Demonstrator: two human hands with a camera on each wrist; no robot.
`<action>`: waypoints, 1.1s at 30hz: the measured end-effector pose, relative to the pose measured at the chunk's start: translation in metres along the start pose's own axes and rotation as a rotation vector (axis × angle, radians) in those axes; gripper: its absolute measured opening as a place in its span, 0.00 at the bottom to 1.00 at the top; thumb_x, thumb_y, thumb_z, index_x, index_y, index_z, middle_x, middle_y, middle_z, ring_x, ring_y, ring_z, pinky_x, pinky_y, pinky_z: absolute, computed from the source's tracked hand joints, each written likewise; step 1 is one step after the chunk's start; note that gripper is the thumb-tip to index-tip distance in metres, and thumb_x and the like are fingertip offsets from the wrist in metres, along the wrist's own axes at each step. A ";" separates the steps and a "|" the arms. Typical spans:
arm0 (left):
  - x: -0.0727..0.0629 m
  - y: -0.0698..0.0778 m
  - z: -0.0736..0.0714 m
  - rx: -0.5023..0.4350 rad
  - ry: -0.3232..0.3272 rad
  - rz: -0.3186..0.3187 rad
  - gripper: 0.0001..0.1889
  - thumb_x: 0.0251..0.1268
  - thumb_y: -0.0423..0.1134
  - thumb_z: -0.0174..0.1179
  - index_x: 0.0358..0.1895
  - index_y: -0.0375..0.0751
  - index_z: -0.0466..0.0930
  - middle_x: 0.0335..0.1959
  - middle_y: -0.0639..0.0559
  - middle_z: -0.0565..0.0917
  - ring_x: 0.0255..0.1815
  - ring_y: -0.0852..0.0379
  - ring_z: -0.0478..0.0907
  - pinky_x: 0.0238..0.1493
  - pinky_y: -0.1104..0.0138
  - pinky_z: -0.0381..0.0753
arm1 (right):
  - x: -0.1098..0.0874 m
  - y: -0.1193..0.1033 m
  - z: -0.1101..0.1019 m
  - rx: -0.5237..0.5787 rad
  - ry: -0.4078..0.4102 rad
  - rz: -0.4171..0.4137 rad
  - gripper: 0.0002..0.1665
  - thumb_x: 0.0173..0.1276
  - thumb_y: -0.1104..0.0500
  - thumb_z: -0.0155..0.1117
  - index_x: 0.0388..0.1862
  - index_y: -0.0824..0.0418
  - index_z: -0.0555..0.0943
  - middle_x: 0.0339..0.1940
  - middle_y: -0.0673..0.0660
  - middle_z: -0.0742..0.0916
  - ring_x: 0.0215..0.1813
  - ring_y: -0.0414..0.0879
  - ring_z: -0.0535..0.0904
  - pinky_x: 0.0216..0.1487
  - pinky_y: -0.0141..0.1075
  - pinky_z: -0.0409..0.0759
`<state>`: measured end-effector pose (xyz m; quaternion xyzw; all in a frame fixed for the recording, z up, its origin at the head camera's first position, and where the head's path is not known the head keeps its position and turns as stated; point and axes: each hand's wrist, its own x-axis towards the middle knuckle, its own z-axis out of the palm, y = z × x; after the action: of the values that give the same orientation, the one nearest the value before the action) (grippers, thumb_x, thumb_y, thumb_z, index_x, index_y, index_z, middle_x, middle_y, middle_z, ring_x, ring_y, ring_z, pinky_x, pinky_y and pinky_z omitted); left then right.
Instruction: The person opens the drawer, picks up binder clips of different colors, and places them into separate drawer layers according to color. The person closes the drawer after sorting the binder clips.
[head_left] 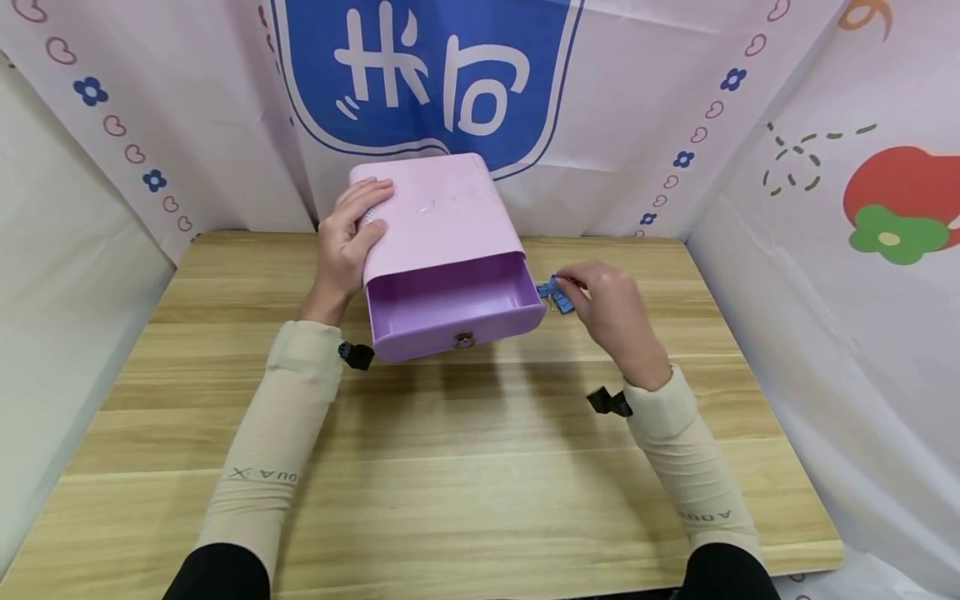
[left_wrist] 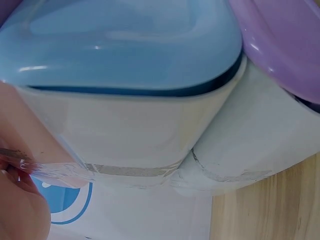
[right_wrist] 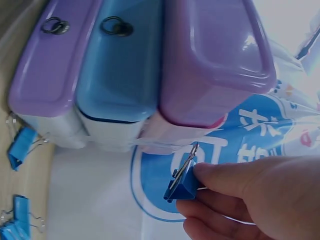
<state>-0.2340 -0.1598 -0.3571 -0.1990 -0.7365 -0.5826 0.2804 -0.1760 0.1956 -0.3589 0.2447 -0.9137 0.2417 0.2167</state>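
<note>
In the head view, a pink-topped cabinet (head_left: 442,208) stands on the wooden bench (head_left: 465,483); its purple top drawer (head_left: 420,342) is slid partly out, a small metal ring (head_left: 465,340) on its front; the left hand (head_left: 347,237) rests on the cabinet's left edge, thumb and fingers apart over the top; the right hand (head_left: 615,312) is just to the right of the top drawer, thumb and finger together at some blue binder clips (head_left: 564,302), though which one it holds cannot be told here; a white cloth (head_left: 615,100) hangs behind.

In the left wrist view, a blue drawer (left_wrist: 135,45) sits beside a purple bottom drawer (left_wrist: 290,40); clear tape (left_wrist: 60,172) runs across the casing; part of the left hand shows at the left edge, its fingers mostly out of sight.

In the right wrist view, the right hand pinches one blue binder clip (right_wrist: 186,185) between thumb and fingers, apart from the drawers; loose clips (right_wrist: 21,148) lie on the bench near the bottom drawer.
</note>
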 end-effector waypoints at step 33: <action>-0.001 0.008 0.000 -0.009 -0.002 0.001 0.25 0.61 0.32 0.53 0.60 0.22 0.82 0.66 0.28 0.81 0.78 0.38 0.70 0.85 0.63 0.58 | 0.022 -0.046 -0.012 0.100 0.018 -0.234 0.10 0.69 0.63 0.74 0.47 0.66 0.91 0.45 0.60 0.94 0.47 0.53 0.92 0.51 0.45 0.91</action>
<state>-0.2281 -0.1574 -0.3516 -0.2010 -0.7341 -0.5856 0.2789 -0.1642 0.1597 -0.3225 0.3581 -0.8636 0.2621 0.2392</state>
